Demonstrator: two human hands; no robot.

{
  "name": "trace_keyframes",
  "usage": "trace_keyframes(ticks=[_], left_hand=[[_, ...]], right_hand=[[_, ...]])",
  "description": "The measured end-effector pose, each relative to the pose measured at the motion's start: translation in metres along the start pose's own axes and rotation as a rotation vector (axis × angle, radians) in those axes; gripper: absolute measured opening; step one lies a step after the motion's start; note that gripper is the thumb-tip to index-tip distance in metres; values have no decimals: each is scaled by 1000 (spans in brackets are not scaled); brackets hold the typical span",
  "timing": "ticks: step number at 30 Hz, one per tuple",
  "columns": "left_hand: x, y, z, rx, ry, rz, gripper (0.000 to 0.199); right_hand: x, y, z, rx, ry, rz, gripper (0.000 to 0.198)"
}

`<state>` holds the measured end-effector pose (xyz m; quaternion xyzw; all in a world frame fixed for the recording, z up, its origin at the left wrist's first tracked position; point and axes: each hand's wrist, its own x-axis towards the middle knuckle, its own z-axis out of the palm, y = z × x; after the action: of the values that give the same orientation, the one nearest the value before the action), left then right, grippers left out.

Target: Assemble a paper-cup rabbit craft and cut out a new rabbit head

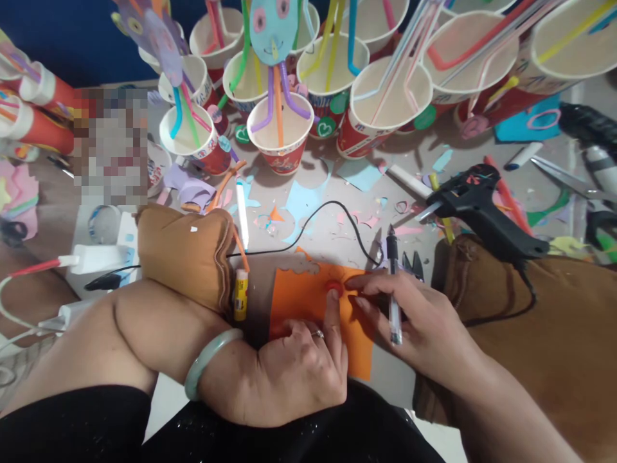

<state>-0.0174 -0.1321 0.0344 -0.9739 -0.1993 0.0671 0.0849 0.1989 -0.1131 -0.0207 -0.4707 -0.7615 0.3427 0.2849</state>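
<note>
Orange sheet: 1 | red disc: 1 | right hand: 1 pen

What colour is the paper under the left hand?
The paper is orange, seen in the head view.

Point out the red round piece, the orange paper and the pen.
Red round piece (333,284), head view: its uncovered upper part.
Orange paper (299,297), head view: bare area, upper left.
Pen (394,289), head view: middle of its clear barrel.
</note>
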Motion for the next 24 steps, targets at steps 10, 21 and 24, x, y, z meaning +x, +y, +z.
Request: trace_keyframes(ticks=[10, 21, 24], left_hand=[[0, -3, -2, -3, 7, 18, 34], [1, -2, -1, 7, 36, -11, 20], [2, -1, 0, 8, 44, -21, 20]], right_hand=[[-1, 1, 3, -17, -26, -10, 13], [4, 0, 3, 6, -7, -36, 19], [4, 0, 3, 11, -22, -37, 19]])
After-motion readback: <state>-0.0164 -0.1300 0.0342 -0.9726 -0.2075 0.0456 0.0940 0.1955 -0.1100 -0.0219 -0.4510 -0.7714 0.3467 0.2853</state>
